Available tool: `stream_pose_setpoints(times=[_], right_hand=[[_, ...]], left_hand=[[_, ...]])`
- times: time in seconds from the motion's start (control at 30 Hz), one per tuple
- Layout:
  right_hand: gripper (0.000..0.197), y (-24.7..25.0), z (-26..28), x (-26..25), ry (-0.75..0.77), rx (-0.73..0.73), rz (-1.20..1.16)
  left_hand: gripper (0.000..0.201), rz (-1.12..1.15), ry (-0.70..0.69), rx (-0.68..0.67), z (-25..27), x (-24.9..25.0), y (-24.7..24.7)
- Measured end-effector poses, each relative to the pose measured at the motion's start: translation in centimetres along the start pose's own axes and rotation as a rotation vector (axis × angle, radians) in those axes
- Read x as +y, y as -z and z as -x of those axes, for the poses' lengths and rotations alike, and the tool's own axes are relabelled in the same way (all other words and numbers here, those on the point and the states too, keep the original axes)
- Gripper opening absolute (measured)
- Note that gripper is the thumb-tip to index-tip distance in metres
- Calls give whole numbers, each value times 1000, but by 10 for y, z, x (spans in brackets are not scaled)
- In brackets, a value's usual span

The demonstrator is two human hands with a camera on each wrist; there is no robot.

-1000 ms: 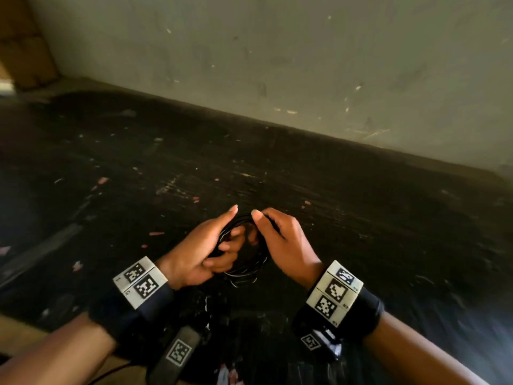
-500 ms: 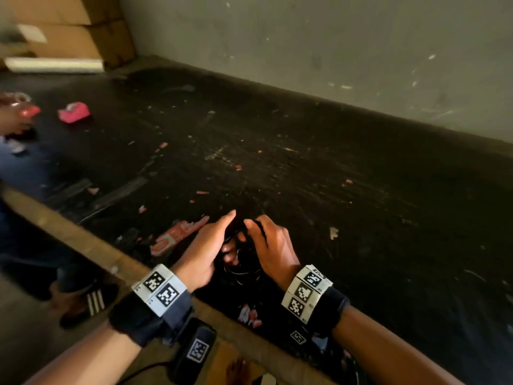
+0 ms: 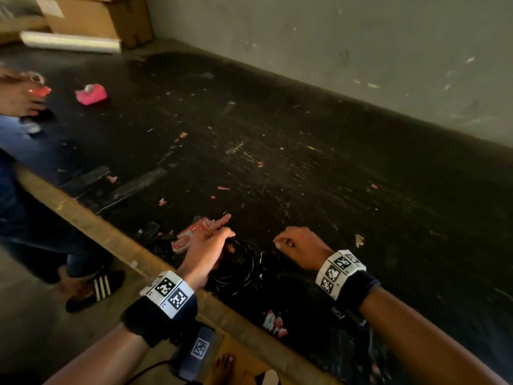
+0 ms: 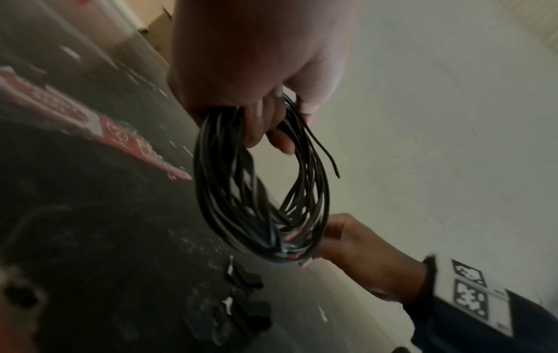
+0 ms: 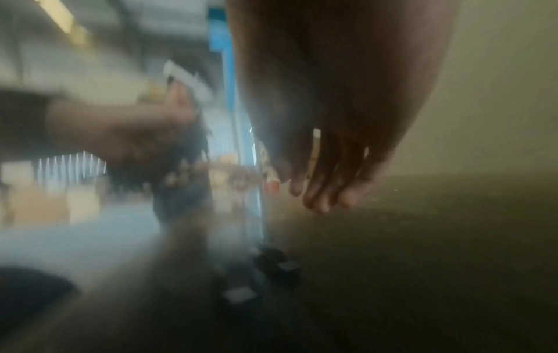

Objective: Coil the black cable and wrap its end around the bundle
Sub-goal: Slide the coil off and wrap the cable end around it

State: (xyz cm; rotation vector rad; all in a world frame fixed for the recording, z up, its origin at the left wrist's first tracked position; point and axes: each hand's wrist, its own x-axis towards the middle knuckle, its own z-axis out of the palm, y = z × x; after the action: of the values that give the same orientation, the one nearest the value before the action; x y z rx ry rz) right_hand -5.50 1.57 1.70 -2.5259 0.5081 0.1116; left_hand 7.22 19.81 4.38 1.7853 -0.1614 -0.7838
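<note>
The left hand has the coil of black cable in its grip, low over the near edge of the dark tabletop. In the left wrist view the curled fingers pass through the loops at the top of the bundle, and the many turns hang down from them in a loose oval. One free end of the cable sticks out from the bundle on the right side, pointing away and not wound round anything. In the head view the index finger of that hand lies straighter than the rest, stretched toward the far left.

The right hand is just to the right of the coil, with a gap between them in the head view. Its fingers are loosely bent and I see nothing in them. In the left wrist view this hand sits right behind the bottom of the loops; whether it touches them I cannot tell. The right wrist view is badly blurred, showing only fingers hanging down over the surface.

The tabletop is scratched and dotted with pink scraps. A red and white wrapper lies flat just left of the left hand. Farther off on the left is a pink object, and beyond it cardboard boxes stand against the wall. Another person's leg and a striped sandal are on the floor at the left.
</note>
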Motion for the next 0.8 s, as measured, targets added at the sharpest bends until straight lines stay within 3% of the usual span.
stream_pose_setpoints(times=[0.1, 0.17, 0.43, 0.5, 0.67, 0.8], right_hand=[[27, -7, -14, 3, 12, -191, 216], [29, -12, -16, -1, 26, -257, 284], [27, -22, -24, -14, 21, -313, 441], [27, -17, -23, -15, -52, -251, 322], [12, 6, -6, -19, -124, 109, -129], [10, 27, 21, -34, -75, 253, -173]], left_hand=[[26, 6, -19, -52, -16, 1, 8], [16, -26, -89, -91, -24, 1, 9], [13, -207, -191, -341, -57, 1, 4], [13, -227, -230, -411, -59, 2, -2], [19, -258, -151, -654, -55, 12, -22], [21, -223, -219, -747, -47, 20, -43]])
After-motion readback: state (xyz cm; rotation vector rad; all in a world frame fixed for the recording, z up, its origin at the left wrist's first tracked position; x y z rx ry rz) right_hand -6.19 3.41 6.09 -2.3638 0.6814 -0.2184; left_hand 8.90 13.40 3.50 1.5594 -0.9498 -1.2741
